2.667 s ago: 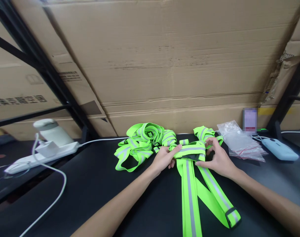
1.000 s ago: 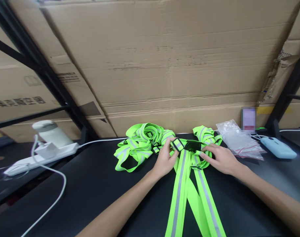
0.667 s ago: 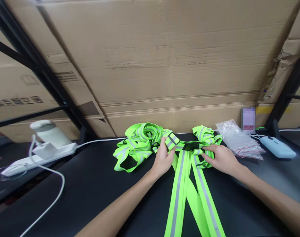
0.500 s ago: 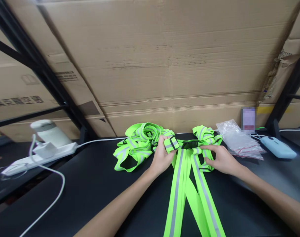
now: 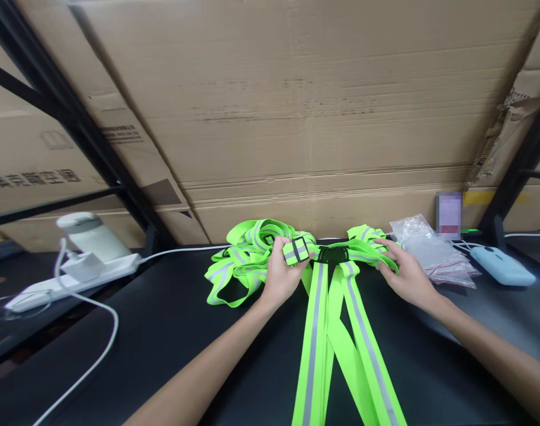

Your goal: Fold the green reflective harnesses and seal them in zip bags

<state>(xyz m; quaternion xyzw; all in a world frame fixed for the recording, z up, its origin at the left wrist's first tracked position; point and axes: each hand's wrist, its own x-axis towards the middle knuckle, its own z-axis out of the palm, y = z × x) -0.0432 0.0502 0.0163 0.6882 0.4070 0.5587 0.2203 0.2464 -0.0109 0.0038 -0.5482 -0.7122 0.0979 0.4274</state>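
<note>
below blurred chinese carton lettering, left hand and right hand pinch green straps.

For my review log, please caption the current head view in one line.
Left grip and right grip hold green straps over a black table, with plastic bags to the right.

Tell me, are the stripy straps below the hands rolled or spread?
Spread out: the reflective straps run long across the black tabletop to the picture's bottom edge.
</note>
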